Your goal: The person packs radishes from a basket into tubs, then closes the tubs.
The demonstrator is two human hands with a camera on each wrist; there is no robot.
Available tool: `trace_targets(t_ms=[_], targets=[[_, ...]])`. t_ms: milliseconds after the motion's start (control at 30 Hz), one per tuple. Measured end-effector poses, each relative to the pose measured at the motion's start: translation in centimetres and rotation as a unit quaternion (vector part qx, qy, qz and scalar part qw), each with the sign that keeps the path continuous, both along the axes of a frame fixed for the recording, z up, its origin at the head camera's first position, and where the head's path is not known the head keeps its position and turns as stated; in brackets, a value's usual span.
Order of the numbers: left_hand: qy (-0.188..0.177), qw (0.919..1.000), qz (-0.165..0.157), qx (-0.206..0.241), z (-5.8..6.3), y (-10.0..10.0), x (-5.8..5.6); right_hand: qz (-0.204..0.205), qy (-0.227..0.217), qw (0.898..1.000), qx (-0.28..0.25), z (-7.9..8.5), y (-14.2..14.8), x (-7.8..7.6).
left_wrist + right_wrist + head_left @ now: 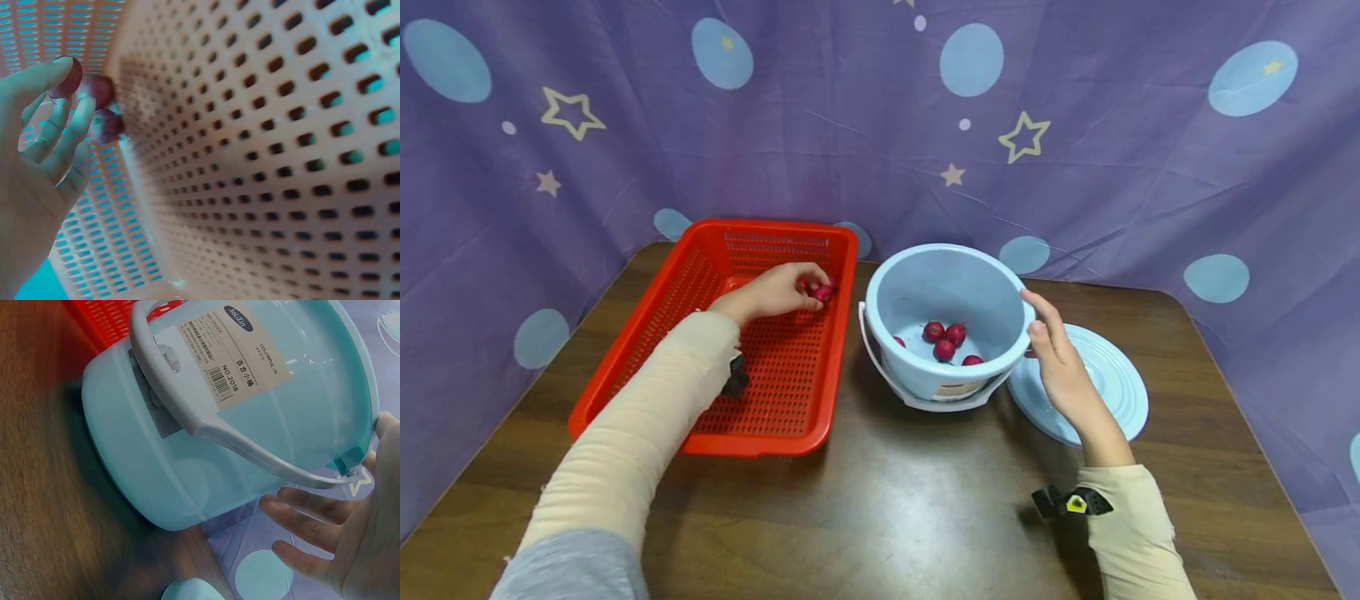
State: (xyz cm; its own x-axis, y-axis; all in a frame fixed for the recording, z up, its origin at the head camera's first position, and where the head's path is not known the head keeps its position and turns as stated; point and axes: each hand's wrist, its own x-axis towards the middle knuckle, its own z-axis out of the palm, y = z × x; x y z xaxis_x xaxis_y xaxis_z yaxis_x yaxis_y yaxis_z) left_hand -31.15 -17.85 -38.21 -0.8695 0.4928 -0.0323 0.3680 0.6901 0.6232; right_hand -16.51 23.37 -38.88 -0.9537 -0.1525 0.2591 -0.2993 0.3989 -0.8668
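Observation:
Inside the red basket (831, 417), my left hand (786, 287) pinches a small red radish (67, 80) between thumb and fingers. Two more radishes (107, 126) sit just beyond the fingertips in the left wrist view, by the basket's perforated wall. My right hand (1060, 367) is at the right side of a light blue bucket (917, 379), fingers mostly straight, with the thumb and fingertips at the rim and handle joint. Several radishes (944, 350) lie on the bucket's floor.
A round light blue lid (1120, 383) lies on the wooden table (887, 508) right of the bucket, partly under my right hand in the head view. The bucket's pale handle (947, 406) hangs down in front. A purple patterned cloth (865, 125) rises behind the table.

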Motion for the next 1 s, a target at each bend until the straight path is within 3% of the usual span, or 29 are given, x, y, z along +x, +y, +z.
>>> trace_targets(t_ms=[400, 1000], targets=[[0.022, 0.9992, -0.019, 0.025, 3.3, 0.1, 1.3, 0.002, 0.008, 1.000, 0.003, 0.1, 0.0, -0.1], [0.037, 0.9964, -0.037, 0.067, 6.8, 1.9, 4.8, -0.003, 0.018, 1.000, 0.004, -0.2, -0.1, 0.0]])
